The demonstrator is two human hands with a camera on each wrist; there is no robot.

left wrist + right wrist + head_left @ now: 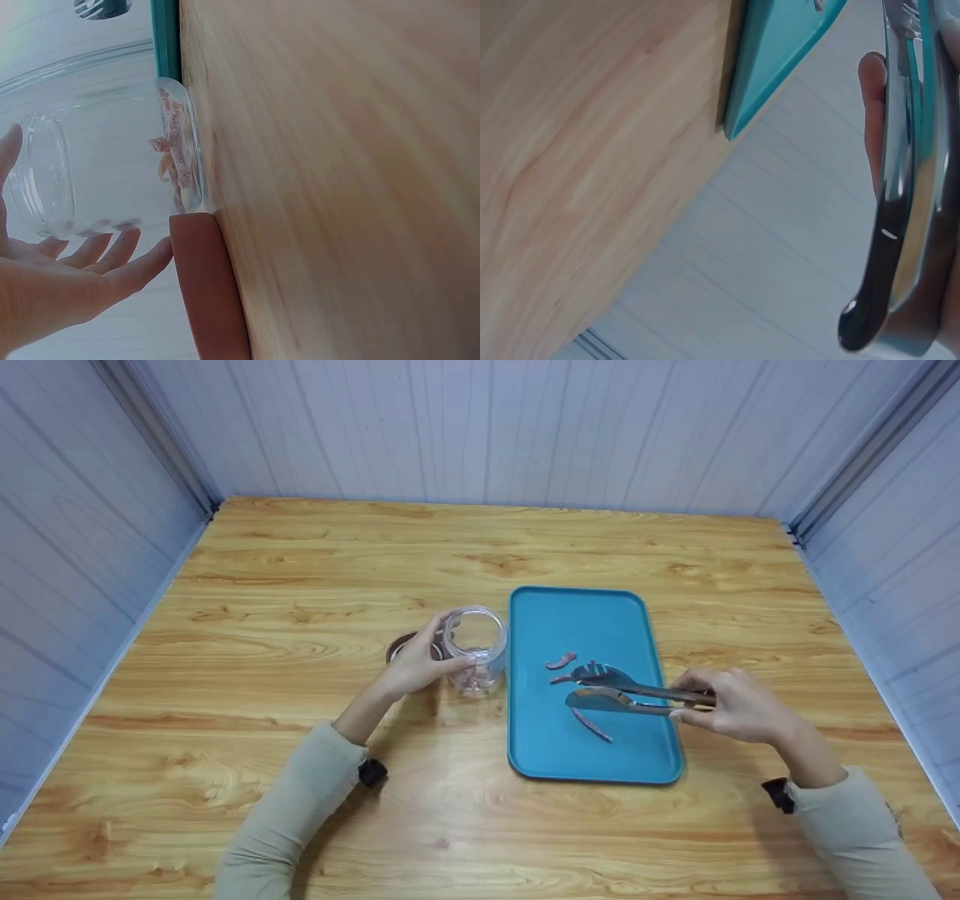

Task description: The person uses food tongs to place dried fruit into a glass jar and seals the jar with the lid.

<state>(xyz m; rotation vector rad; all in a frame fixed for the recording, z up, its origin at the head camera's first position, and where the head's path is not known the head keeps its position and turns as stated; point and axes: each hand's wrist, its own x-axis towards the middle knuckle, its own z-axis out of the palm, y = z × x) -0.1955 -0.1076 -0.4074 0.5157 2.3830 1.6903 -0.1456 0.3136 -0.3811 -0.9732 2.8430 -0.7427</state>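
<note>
My left hand [417,661] holds a clear jar [480,651] upright on the table, thumb on its near side and fingers on the far side. Several pinkish, sugary-looking strips [176,146] lie at the jar's bottom in the left wrist view. My right hand [739,709] grips metal tongs [600,700] by their handles, with the ends spread apart above a blue tray [574,619]. On the tray are a curved strip [561,661], a longer strip [592,726] and a short piece [559,679] partly hidden by the tongs. Whether the tongs touch that piece, I cannot tell.
A reddish-brown lid [210,285] lies on the wooden table [337,555] left of the jar, partly behind my left hand. The jar stands close against the tray's left edge. Pale panel walls [450,427] enclose the table at the back and both sides.
</note>
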